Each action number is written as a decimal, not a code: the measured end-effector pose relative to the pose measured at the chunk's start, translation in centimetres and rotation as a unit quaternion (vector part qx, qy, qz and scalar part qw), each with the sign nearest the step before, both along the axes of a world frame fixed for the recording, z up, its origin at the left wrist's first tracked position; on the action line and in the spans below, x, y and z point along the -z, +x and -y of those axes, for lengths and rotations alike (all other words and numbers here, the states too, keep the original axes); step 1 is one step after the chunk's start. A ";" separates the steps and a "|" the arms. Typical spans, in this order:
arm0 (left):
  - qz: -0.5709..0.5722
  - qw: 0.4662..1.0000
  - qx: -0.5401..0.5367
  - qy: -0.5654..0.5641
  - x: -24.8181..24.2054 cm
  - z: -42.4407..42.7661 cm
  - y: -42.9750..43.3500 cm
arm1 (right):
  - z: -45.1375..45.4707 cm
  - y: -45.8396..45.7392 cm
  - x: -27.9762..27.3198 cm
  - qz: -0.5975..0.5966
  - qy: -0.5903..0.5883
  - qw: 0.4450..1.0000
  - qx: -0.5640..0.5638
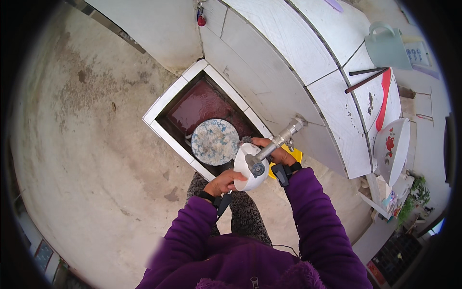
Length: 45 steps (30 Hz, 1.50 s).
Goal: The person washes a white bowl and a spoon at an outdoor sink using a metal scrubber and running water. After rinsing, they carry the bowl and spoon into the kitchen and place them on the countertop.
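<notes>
My left hand (222,182) grips the near left rim of a white bowl (241,175), tilted beneath a metal tap (270,149). At the bowl's far side, my right hand (278,151) holds a grey scouring pad (246,140), partly hidden by the bowl and tap. Beyond the bowl, a round blue-and-white patterned lid or stool top (215,141) rests inside the low tiled basin (173,140); which of these it is, I cannot tell. The basin has a dark red, wet bottom. Part of a yellow basin (297,155) shows under my right wrist.
A white-tiled counter (325,104) rises at the right. On it are a pale green pitcher (386,47), dark sticks (364,81), a red plastic utensil (384,101) and a large white bowl with a red flower (391,151). Concrete floor (108,162) lies left of the basin.
</notes>
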<state>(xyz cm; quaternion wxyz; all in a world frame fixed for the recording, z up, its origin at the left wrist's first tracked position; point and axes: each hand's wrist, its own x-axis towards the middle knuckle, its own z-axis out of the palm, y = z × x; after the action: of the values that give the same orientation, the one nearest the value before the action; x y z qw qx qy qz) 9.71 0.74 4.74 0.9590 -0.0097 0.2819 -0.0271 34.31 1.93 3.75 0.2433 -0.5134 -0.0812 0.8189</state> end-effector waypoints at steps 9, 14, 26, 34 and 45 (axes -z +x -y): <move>-0.020 0.999 -0.012 0.038 -0.1 0.5 1.1 | 2.6 -1.1 -0.8 0.022 -0.024 0.969 0.246; 0.002 0.998 -0.053 -0.021 0.6 1.6 1.1 | 4.7 -3.1 -2.5 -0.049 -0.070 0.934 0.347; -0.114 0.985 -0.126 0.042 0.2 -0.1 1.8 | 6.6 -10.7 -5.9 0.039 -0.041 0.892 0.448; -0.144 0.973 -0.125 0.128 0.1 -1.0 1.2 | 6.2 -12.3 -6.8 0.172 0.102 0.858 0.473; -0.087 0.989 -0.107 0.059 -1.5 -0.9 -0.7 | 3.1 -4.7 -9.0 0.425 0.201 0.856 0.215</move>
<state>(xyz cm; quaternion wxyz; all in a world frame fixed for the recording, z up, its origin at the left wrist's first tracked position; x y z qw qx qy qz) 9.06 1.68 6.21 0.9269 0.0140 0.3631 0.0937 29.59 -1.13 12.78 0.4532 -0.7557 -0.2275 0.4144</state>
